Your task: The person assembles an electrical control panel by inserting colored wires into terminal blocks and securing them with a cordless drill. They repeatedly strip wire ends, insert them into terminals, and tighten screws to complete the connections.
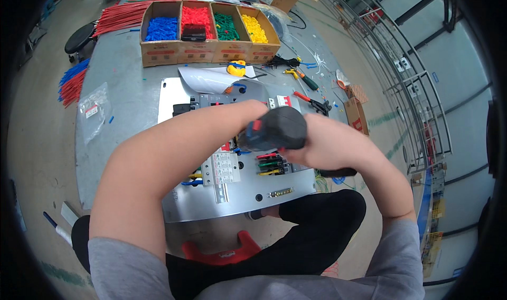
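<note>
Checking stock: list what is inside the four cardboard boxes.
The cardboard boxes hold blue pieces, red pieces under a black object, green pieces and yellow pieces. Deeper layers are hidden.

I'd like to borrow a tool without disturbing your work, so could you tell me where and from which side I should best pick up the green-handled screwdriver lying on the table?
Probably grip the green-handled screwdriver by its thick handle, coming down from above. It lies flat on the grey table, to the right of the cardboard boxes. The handle is its widest part, and that end looks free of the nearby cables.
</note>
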`<action>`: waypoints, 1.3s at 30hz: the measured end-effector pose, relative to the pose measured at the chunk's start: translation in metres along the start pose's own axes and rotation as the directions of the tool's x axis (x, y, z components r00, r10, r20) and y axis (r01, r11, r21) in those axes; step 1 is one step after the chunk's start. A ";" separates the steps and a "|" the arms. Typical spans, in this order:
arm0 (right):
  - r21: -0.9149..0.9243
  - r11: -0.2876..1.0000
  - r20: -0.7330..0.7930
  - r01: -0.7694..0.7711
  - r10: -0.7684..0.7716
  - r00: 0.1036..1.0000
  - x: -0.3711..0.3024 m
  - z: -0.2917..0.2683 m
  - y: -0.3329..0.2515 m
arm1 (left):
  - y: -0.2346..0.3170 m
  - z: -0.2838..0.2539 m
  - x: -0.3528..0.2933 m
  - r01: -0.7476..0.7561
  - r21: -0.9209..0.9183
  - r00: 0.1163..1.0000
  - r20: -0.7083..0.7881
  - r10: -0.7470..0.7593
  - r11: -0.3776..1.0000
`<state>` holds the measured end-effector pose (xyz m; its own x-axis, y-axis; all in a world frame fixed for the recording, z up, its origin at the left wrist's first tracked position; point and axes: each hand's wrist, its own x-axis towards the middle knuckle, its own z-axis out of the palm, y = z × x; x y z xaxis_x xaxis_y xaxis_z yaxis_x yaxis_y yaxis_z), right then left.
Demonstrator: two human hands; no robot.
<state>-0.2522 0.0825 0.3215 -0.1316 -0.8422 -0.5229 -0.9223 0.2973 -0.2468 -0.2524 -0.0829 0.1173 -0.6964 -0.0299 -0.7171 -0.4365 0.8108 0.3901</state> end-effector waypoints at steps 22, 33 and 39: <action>-0.207 0.968 0.163 0.139 -0.106 0.981 0.035 -0.027 -0.011 | 0.144 -0.046 -0.098 0.676 -0.618 0.513 0.003 -0.859 0.402; -0.367 0.921 0.176 0.128 -0.067 0.982 0.041 -0.028 -0.012 | -0.019 -0.033 -0.041 -0.172 -0.083 0.961 -0.232 0.149 0.982; -0.319 0.938 0.109 0.136 -0.106 0.988 0.040 -0.020 0.007 | -0.026 -0.031 -0.129 -0.560 -0.630 0.778 -0.623 0.080 0.539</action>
<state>-0.2712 0.0421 0.3155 0.0074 -0.8148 -0.5797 -0.9989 0.0209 -0.0421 -0.1684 -0.1183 0.2175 -0.9317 -0.3228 -0.1668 -0.2041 0.0854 0.9752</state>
